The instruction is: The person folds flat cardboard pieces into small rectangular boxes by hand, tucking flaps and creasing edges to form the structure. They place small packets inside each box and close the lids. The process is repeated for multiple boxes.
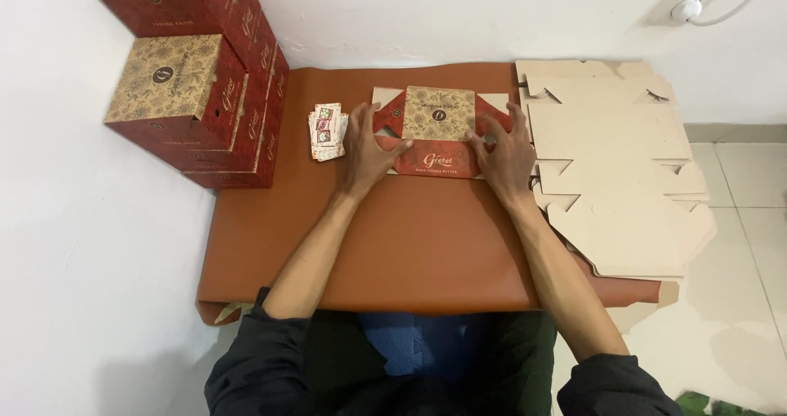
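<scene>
Two bare hands are down on a half-folded red and tan printed cardboard box (438, 131), which lies at the middle of the far edge of the brown leather-look mat (410, 244). Left hand (366, 152) sits on the box's left end, fingers spread and lying fairly flat, thumb reaching right onto the red front panel, fingertips up by the raised red side flap; it presses rather than clenches. Right hand (507, 155) mirrors it on the right end, fingers fanned wide, thumb angled in toward the front panel, fingertips touching the right side flap. Neither hand is closed around anything; both are open and bearing on the card. Between them the tan patterned top panel stands clear, with the red front panel below it facing the person. Just beside the left hand, toward the far left part of the mat, lies a small stack of red and white printed cards (328, 131), not touching the fingers. At the far left corner a pile of finished red and tan boxes (193, 88) stands against the white wall. Along the right edge, a stack of flat plain tan cardboard blanks (615, 170) lies just beside the right hand, overhanging the mat.
</scene>
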